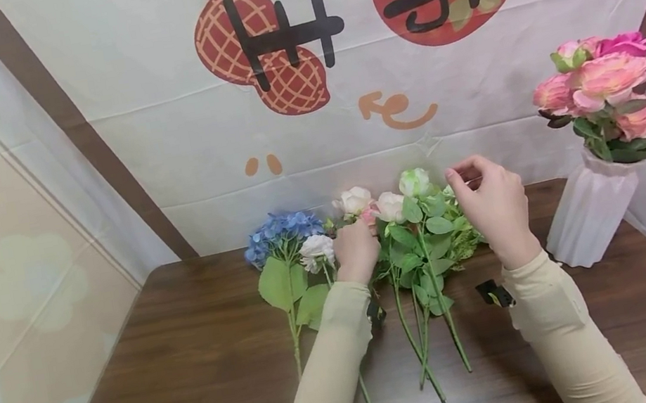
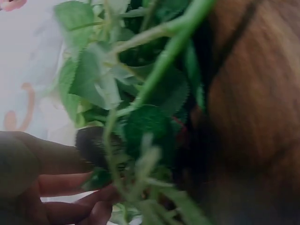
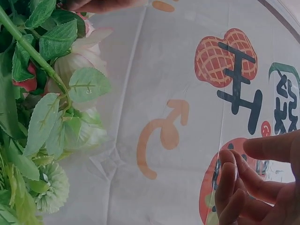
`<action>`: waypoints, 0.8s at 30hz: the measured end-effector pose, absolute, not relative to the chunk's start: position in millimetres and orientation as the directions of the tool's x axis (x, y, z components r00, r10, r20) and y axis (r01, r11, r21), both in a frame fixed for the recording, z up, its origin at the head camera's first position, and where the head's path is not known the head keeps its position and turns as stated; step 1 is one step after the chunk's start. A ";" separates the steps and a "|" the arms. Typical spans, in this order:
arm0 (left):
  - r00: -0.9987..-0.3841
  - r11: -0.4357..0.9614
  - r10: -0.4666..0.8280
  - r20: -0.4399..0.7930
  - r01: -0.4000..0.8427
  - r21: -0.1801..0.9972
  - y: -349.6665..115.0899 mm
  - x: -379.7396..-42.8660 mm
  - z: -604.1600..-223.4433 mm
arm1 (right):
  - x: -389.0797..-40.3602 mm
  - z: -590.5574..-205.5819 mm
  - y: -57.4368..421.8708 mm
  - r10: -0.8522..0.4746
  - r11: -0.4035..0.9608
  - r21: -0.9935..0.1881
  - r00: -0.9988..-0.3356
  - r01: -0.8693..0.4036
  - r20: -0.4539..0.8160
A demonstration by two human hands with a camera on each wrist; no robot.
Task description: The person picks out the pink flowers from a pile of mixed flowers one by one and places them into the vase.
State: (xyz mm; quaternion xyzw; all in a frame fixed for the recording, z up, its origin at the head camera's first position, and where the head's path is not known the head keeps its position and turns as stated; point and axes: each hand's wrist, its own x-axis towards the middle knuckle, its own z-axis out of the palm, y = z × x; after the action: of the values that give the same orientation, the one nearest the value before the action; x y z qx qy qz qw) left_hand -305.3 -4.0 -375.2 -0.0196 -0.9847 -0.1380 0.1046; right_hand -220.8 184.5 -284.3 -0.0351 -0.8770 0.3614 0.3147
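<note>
My left hand is among the artificial flowers, with a white flower at its left and a pink flower just past its fingers. In the left wrist view its thumb and bent fingers reach into serrated green leaves and thin stems; whether they pinch one is hidden by foliage and blur. My right hand is raised at the right of the bunch, near a pale green-white rose. Its fingers are loosely bent and hold nothing. Leafy green stems lie on the table between both forearms.
A blue hydrangea with broad leaves lies left of the bunch on the brown wooden table. At the right stands a white ribbed vase with pink flowers. A printed cloth hangs behind the table.
</note>
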 end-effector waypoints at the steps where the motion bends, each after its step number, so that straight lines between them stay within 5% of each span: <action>1: -0.982 0.963 0.008 0.189 0.059 0.262 -3.4 -305.6 -376.4 | -220.9 -284.2 184.8 0.289 0.737 -0.656 -0.800 -0.165 0.526; 16: -0.998 0.928 -0.058 0.023 -0.046 0.370 -7.1 -314.1 -389.2 | -220.9 -285.2 184.3 0.279 0.748 -0.644 -0.806 -0.158 0.522; 24: -0.992 0.894 -0.075 0.104 -0.021 0.447 -12.9 -312.7 -382.2 | -224.6 -289.5 182.9 0.264 0.756 -0.635 -0.812 -0.161 0.520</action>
State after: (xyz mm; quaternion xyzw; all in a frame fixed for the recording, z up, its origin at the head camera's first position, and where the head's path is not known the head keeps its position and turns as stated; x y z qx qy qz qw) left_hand -312.7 -12.9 -382.2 0.0246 -0.9713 -0.2288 0.0592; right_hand -224.6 182.9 -289.5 -0.0292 -0.8859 0.3482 0.3050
